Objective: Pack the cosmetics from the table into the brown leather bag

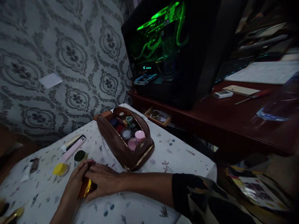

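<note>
My left hand point(76, 182) and my right hand point(102, 180) are wrapped around a small amber bottle point(85, 187) over the patterned white cloth. Fingers of both hands meet at its top and hide that part. Just behind them stands a jar with a dark green lid point(80, 156), and to the left is a jar with a yellow lid point(60, 169). An unzipped brown bag point(114, 145), filled with several jars and bottles, lies beyond my right hand. A pink tube point(74, 148) rests beside a cream-coloured one point(70, 142).
Small tubes point(29, 170) lie at the cloth's left. A gold-coloured item point(16, 214) is at the lower left. Behind the bag are a small open drawer point(165, 121) and a dark red desk point(205, 115) bearing a computer case point(163, 90) lit green. A bag point(259, 193) sits lower right.
</note>
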Motion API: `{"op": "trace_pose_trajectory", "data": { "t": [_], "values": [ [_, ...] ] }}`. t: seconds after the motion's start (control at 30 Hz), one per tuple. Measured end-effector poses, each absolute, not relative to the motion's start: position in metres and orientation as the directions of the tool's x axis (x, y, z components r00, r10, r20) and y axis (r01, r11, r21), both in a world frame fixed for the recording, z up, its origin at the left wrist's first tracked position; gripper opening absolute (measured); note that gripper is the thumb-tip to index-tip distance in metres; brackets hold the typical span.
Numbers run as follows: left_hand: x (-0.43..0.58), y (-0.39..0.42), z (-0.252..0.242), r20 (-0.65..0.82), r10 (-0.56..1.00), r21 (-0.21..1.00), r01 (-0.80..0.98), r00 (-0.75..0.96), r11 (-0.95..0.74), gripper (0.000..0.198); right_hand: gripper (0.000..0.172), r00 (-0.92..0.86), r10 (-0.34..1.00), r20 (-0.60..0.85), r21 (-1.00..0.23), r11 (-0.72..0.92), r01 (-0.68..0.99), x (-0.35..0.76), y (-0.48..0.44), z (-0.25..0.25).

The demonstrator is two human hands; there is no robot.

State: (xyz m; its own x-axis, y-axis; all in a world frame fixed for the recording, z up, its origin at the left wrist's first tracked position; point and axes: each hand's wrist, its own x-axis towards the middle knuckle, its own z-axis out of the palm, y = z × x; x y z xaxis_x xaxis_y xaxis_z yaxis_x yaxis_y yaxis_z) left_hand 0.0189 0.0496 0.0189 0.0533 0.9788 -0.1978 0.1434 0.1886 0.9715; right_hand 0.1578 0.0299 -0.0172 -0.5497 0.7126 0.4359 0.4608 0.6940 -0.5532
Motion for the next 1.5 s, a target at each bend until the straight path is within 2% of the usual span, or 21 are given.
{"op": "trace_pose_trajectory", "data": {
  "t": [0.17, 0.3, 0.43, 0.7, 0.83, 0.97, 1.13, 1.23, 1.33, 1.5],
  "values": [
    [0.023, 0.041, 0.016, -0.155, 0.986, 0.988, -0.01, 0.062, 0.155, 0.053, 0.071, -0.559, 0.712, 0.425, -0.574, 0.689, 0.442, 0.159, 0.026, -0.018],
    [0.022, 0.036, 0.015, -0.147, 0.983, 0.987, -0.045, 0.114, 0.153, 0.058, 0.068, -0.505, 0.749, 0.428, -0.617, 0.651, 0.442, 0.157, 0.026, -0.024],
    [0.025, 0.031, 0.018, -0.115, 0.984, 0.991, -0.052, 0.139, 0.123, 0.057, 0.068, -0.486, 0.732, 0.478, -0.615, 0.673, 0.41, 0.156, 0.027, -0.026],
    [0.025, 0.033, 0.008, -0.001, 0.989, 0.991, -0.13, 0.149, 0.02, 0.042, 0.059, -0.358, 0.781, 0.512, -0.675, 0.623, 0.394, 0.158, 0.021, -0.018],
    [0.023, 0.034, 0.001, 0.013, 0.991, 0.986, -0.165, 0.134, 0.009, 0.04, 0.053, -0.304, 0.804, 0.511, -0.664, 0.594, 0.455, 0.161, 0.018, -0.011],
    [0.023, 0.036, -0.003, -0.006, 0.993, 0.982, -0.189, 0.118, 0.028, 0.05, 0.048, -0.232, 0.818, 0.527, -0.668, 0.567, 0.481, 0.162, 0.018, -0.01],
    [0.021, 0.04, -0.006, -0.075, 0.989, 0.983, -0.156, 0.13, 0.095, 0.06, 0.046, -0.165, 0.808, 0.566, -0.698, 0.576, 0.426, 0.163, 0.021, -0.011],
    [0.02, 0.04, -0.005, -0.125, 0.979, 0.964, -0.215, 0.163, 0.159, 0.055, 0.039, -0.129, 0.815, 0.565, -0.718, 0.563, 0.41, 0.165, 0.024, -0.012],
    [0.021, 0.038, -0.004, -0.162, 0.971, 0.929, -0.304, 0.175, 0.21, 0.049, 0.041, -0.088, 0.824, 0.56, -0.737, 0.544, 0.401, 0.167, 0.027, -0.012],
    [0.026, 0.032, 0.003, -0.086, 0.989, 0.927, -0.354, 0.121, 0.124, 0.045, 0.042, -0.121, 0.802, 0.585, -0.7, 0.575, 0.422, 0.168, 0.019, 0.0]
  ]
}}
